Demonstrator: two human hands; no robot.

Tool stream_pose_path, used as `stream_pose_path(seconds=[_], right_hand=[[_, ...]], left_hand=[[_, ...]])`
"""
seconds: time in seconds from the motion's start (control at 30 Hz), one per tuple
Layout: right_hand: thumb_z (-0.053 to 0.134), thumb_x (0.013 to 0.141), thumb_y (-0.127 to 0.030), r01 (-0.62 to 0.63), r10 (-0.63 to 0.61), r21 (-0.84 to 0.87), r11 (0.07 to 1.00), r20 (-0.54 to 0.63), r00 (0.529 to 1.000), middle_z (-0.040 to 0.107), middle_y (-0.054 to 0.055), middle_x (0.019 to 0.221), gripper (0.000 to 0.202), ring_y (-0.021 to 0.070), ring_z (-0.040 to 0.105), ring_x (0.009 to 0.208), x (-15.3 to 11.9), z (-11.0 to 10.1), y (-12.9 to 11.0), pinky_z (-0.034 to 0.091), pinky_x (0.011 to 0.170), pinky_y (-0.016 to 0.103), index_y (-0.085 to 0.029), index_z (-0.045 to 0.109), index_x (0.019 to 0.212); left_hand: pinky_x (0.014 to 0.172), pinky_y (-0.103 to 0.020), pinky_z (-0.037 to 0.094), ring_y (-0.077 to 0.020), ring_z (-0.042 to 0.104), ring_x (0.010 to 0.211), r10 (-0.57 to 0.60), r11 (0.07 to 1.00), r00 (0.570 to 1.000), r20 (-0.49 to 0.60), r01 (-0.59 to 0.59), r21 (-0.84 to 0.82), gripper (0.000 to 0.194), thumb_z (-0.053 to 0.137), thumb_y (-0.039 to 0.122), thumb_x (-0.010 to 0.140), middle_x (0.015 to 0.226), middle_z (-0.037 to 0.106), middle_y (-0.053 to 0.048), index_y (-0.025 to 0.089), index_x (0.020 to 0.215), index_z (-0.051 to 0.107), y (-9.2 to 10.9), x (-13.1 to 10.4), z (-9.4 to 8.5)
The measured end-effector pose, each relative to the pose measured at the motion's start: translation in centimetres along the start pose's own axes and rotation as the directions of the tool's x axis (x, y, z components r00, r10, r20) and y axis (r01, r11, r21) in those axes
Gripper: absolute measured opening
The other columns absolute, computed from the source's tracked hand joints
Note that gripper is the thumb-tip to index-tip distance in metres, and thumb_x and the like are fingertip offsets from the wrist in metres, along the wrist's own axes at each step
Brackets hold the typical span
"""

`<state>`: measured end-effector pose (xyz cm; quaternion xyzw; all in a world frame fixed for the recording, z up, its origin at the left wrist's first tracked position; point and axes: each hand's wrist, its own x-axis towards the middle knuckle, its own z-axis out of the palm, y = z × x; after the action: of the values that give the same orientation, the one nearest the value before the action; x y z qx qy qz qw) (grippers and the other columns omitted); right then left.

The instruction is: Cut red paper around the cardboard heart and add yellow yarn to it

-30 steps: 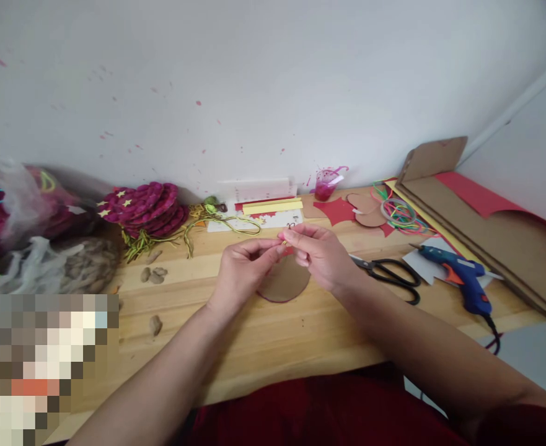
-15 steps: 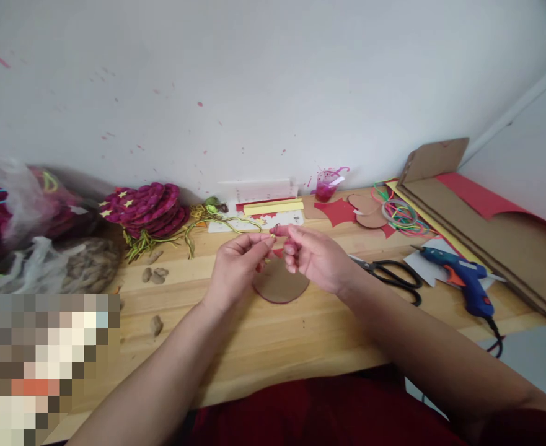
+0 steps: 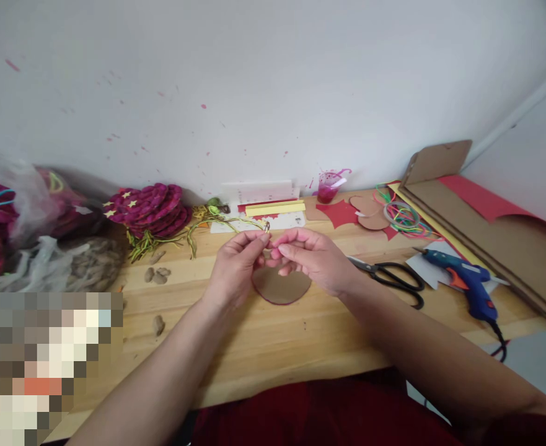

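Observation:
My left hand [image 3: 238,263] pinches a thin yellow-and-dark cord [image 3: 267,227], and a small loop of it sticks up above the fingertips. Close beside it, my right hand [image 3: 312,257] is closed with thumb and fingertips together; what lies between them is too small to make out. Under both hands a round cardboard disc [image 3: 282,286] with a dark pinkish edge rests on the wooden table [image 3: 263,347]. Black-handled scissors [image 3: 388,274] lie just right of my right hand, their blades partly hidden behind the wrist.
A blue glue gun [image 3: 472,288] lies at right by stacked cardboard [image 3: 500,235]. Coloured cords [image 3: 401,217], red paper [image 3: 338,214] and a pink-stained cup [image 3: 329,188] stand along the back. At left are braided purple discs [image 3: 154,210], green-yellow yarn [image 3: 149,243], peanuts [image 3: 157,275] and bags [image 3: 35,198].
The loop, earlier at my right index finger, now stands up from my left fingertips. My right hand has bent its index finger in and moved its fingertips lower. The view has shifted slightly.

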<state>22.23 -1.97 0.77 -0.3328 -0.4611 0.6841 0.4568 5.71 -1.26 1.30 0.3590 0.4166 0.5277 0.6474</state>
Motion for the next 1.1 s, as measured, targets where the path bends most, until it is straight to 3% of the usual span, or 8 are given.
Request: stream_pose_path(seconds=[0.17, 0.3, 0.37, 0.53, 0.63, 0.8, 0.93, 1.1], right_hand=[[0.073, 0.087, -0.035, 0.116, -0.139, -0.236, 0.965, -0.083, 0.987, 0.071, 0.003, 0.091, 0.016, 0.0148, 0.067, 0.082, -0.2, 0.2, -0.3, 0.052, 0.065, 0.027, -0.02, 0.071, 0.092], [0.076, 0.084, -0.031, 0.198, -0.286, -0.431, 0.88, -0.149, 0.946, 0.071, 0.003, 0.095, 0.01, 0.0149, 0.065, 0.09, -0.3, 0.3, -0.3, 0.051, 0.079, 0.03, -0.023, 0.076, 0.089], [0.077, 0.083, -0.03, 0.235, -0.307, -0.398, 0.887, -0.127, 0.943, 0.07, 0.002, 0.092, 0.008, 0.0146, 0.066, 0.084, -0.2, 0.5, -0.1, 0.051, 0.081, 0.033, -0.023, 0.077, 0.086], [0.075, 0.086, -0.03, 0.226, -0.232, -0.12, 0.967, -0.04, 0.972, 0.063, -0.004, 0.069, 0.008, 0.0127, 0.063, 0.056, -0.1, 0.8, 0.4, 0.053, 0.064, 0.033, -0.023, 0.072, 0.089], [0.076, 0.086, -0.031, 0.214, -0.215, -0.037, 0.976, -0.025, 0.976, 0.063, -0.004, 0.065, 0.009, 0.0141, 0.064, 0.059, 0.0, 0.6, 0.4, 0.054, 0.066, 0.034, -0.024, 0.073, 0.09], [0.082, 0.079, -0.035, 0.179, -0.181, -0.027, 0.983, -0.109, 0.977, 0.071, -0.001, 0.078, 0.015, 0.014, 0.063, 0.07, 0.3, 0.1, 0.5, 0.054, 0.072, 0.033, -0.024, 0.076, 0.087], [0.086, 0.073, -0.035, 0.143, -0.142, -0.013, 0.99, -0.207, 0.968, 0.071, 0.0, 0.077, 0.018, 0.0121, 0.057, 0.068, 0.5, -0.1, 0.4, 0.049, 0.068, 0.03, -0.022, 0.079, 0.084], [0.09, 0.067, -0.033, 0.11, -0.088, 0.077, 0.991, -0.25, 0.964, 0.071, 0.0, 0.078, 0.02, 0.0115, 0.055, 0.066, 0.7, 0.1, 0.2, 0.047, 0.064, 0.03, -0.022, 0.079, 0.08]], left_hand=[[0.052, -0.016, 0.04, -0.0034, 0.05, 0.052, 0.035, 0.999, 0.999, -0.013, -0.035, 0.005, 0.026, 0.088, 0.03, 0.069, 0.071, 0.067, 0.001, 0.013, 0.083, 0.073, 0.1, -0.1, 0.2], [0.051, -0.014, 0.041, -0.0023, 0.051, 0.051, 0.035, 0.998, 0.999, 0.0, -0.035, -0.045, 0.028, 0.089, 0.03, 0.069, 0.071, 0.065, 0.003, 0.014, 0.084, 0.072, -0.1, -0.2, 0.5], [0.051, -0.015, 0.044, -0.0044, 0.054, 0.05, -0.009, 0.997, 0.997, 0.071, 0.015, -0.08, 0.032, 0.089, 0.033, 0.068, 0.067, 0.064, 0.003, 0.014, 0.086, 0.07, -0.3, -0.3, 0.6], [0.053, -0.019, 0.05, -0.0092, 0.06, 0.054, -0.116, 0.987, 0.97, 0.213, 0.136, -0.083, 0.033, 0.087, 0.033, 0.071, 0.069, 0.067, -0.001, 0.014, 0.09, 0.069, -0.7, -0.8, 0.7], [0.053, -0.018, 0.05, -0.0089, 0.06, 0.055, -0.121, 0.99, 0.975, 0.187, 0.133, -0.051, 0.027, 0.086, 0.03, 0.073, 0.068, 0.068, -0.003, 0.013, 0.088, 0.072, -0.7, -0.8, 0.6], [0.051, -0.018, 0.046, -0.0075, 0.058, 0.05, -0.109, 0.994, 0.983, 0.147, 0.108, 0.016, 0.024, 0.086, 0.031, 0.072, 0.066, 0.069, -0.004, 0.012, 0.08, 0.073, -0.4, -0.8, 0.6], [0.051, -0.018, 0.045, -0.0079, 0.057, 0.05, -0.113, 0.993, 0.984, 0.137, 0.107, 0.047, 0.026, 0.087, 0.032, 0.07, 0.065, 0.069, -0.004, 0.012, 0.081, 0.074, -0.4, -0.9, 0.7], [0.052, -0.019, 0.046, -0.0082, 0.058, 0.052, -0.103, 0.995, 0.983, 0.151, 0.101, 0.025, 0.025, 0.088, 0.032, 0.071, 0.067, 0.07, -0.004, 0.013, 0.082, 0.076, -0.5, -1.0, 0.7]])
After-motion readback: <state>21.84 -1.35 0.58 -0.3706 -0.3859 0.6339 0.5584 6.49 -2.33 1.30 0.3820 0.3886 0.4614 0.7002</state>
